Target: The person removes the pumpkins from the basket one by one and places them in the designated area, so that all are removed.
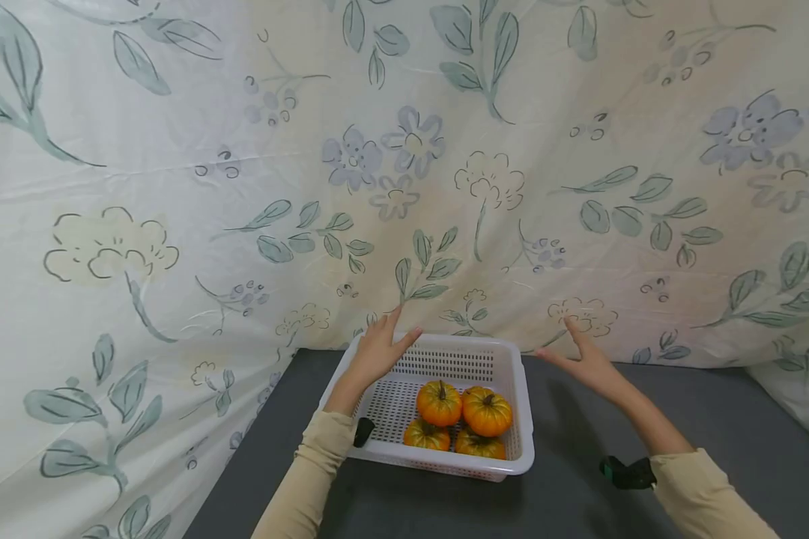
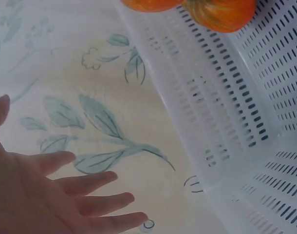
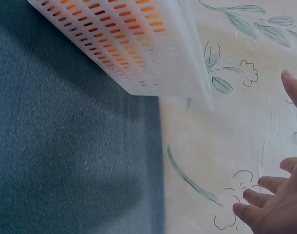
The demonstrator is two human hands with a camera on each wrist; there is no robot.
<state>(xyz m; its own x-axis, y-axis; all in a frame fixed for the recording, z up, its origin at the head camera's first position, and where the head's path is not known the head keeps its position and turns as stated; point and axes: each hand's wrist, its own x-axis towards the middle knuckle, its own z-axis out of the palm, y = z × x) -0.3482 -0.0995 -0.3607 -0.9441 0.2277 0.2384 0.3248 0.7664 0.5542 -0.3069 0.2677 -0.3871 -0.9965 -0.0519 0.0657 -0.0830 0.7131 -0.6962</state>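
A white plastic basket [image 1: 526, 419] with slotted walls stands on the dark table. Several orange pumpkins [image 1: 488, 412] with green-brown stems sit together in its right part, some resting above others. My left hand [image 1: 376, 353] hovers over the basket's left side, fingers spread and holding nothing; in the left wrist view its fingers point toward the basket wall [image 2: 187, 107]. To the right of the basket, my right hand [image 1: 589, 365] is raised over the table with thumb and fingers apart, also holding nothing. The right wrist view shows the basket's outer wall [image 3: 109, 44] away from that hand.
A floral cloth [image 1: 404, 187] hangs as a backdrop right behind the table and along its left side. The dark grey tabletop [image 1: 580, 449] extends around the basket. Dark straps with small devices [image 1: 625, 473] sit at the wrists.
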